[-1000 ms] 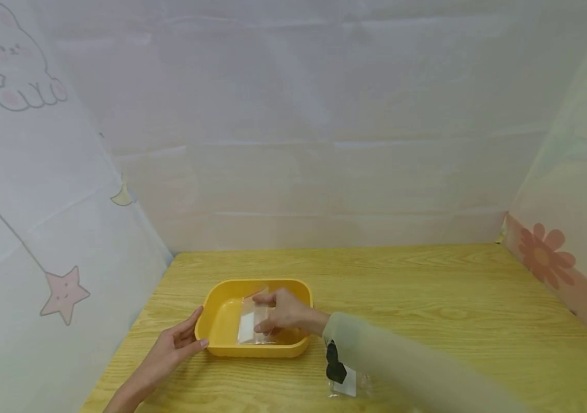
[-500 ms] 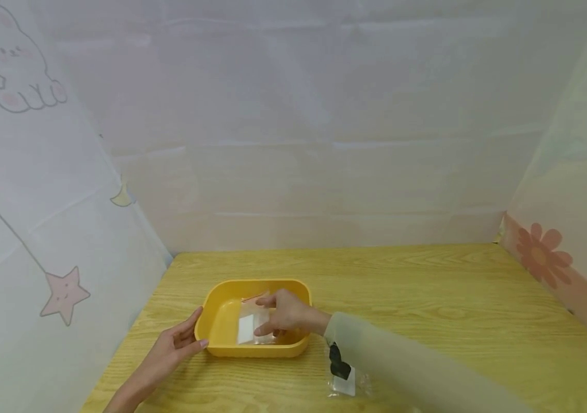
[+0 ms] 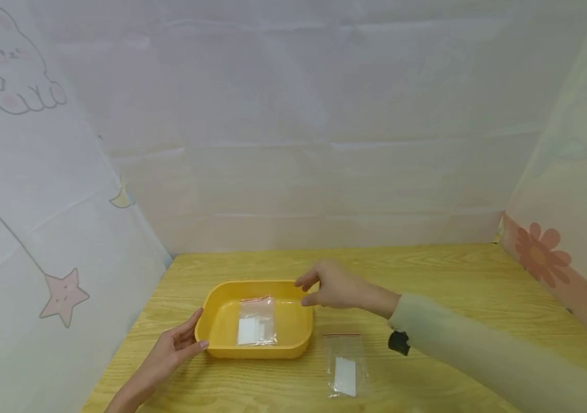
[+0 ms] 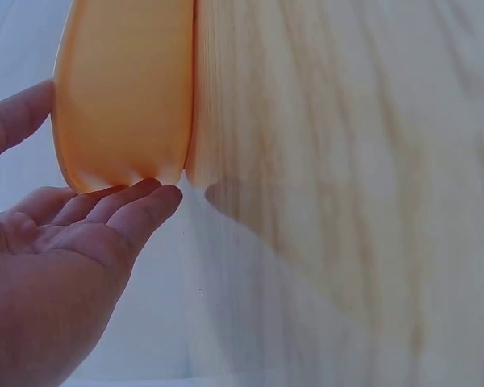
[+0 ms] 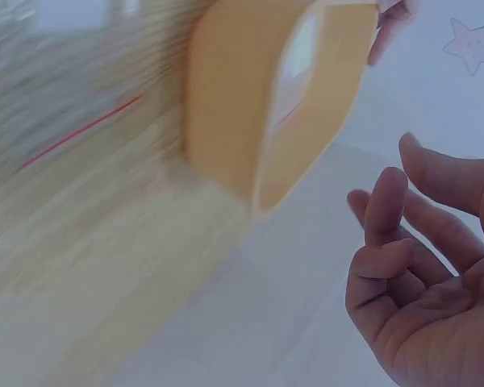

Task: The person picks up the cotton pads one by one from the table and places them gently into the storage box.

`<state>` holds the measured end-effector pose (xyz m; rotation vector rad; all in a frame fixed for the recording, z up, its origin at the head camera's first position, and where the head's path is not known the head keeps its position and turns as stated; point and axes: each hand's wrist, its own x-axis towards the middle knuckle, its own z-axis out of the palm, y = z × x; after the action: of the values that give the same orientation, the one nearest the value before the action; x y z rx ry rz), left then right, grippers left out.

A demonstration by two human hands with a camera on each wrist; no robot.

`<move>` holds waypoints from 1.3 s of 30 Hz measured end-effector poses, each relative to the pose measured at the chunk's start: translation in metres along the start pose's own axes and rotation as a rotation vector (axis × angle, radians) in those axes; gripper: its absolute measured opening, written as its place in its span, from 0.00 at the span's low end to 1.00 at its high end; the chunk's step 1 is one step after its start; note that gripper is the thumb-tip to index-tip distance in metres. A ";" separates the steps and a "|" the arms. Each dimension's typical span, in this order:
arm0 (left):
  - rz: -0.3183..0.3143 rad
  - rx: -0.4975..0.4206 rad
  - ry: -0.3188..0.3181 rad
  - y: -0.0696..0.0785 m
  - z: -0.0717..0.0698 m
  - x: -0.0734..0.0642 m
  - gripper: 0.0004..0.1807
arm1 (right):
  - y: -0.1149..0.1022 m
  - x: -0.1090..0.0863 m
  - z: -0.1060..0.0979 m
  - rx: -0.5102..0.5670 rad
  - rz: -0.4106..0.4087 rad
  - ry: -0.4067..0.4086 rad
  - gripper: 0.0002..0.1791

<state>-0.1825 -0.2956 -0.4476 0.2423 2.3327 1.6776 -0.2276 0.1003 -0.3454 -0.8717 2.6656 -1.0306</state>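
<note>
A yellow tray (image 3: 218,305) sits on the wooden table (image 3: 427,287). Inside it lies a clear zip bag (image 3: 256,321) with a red strip and a white card. My left hand (image 3: 177,347) rests flat against the tray's left wall (image 4: 121,97), fingers straight (image 4: 141,205). My right hand (image 3: 326,287) hovers empty above the tray's right rear corner, fingers loosely curled (image 5: 403,242). A second clear zip bag (image 3: 345,364) with a white card lies on the table right of the tray (image 5: 306,105).
White sheets with a rabbit (image 3: 11,63), a star (image 3: 63,295) and a flower (image 3: 538,255) wall in the table on three sides. A small black object (image 3: 399,342) hangs under my right sleeve.
My right hand let go of the bag, which now lies flat in the tray, and lifted back to the right. The second bag is now uncovered. The left hand stayed put.
</note>
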 end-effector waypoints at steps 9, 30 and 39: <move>0.012 0.036 0.008 -0.001 0.000 0.001 0.45 | 0.060 -0.077 0.003 -0.109 -0.003 -0.051 0.26; 0.018 0.021 0.004 -0.003 0.000 0.002 0.45 | 0.122 -0.121 0.026 -0.200 0.026 0.011 0.34; -0.003 -0.015 -0.015 0.000 0.000 0.000 0.45 | 0.133 -0.117 0.023 -0.140 0.019 0.050 0.38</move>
<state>-0.1829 -0.2954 -0.4481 0.2484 2.3075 1.6855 -0.1858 0.2328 -0.4571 -0.8551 2.8100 -0.8819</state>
